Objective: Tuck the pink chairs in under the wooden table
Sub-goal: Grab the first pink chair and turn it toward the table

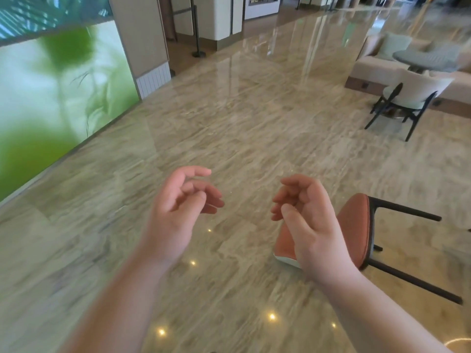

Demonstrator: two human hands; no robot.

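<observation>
Both hands empty, fingers loosely curled, held apart over polished stone floor (pixel 229 123). Left hand (pixel 178 207) grips nothing; right hand (pixel 305 220) likewise. Pink chair (pixel 356 225) with dark legs directly behind and below right hand, not touched. White chair (pixel 410 98) well beyond, far right. No containers visible.
</observation>
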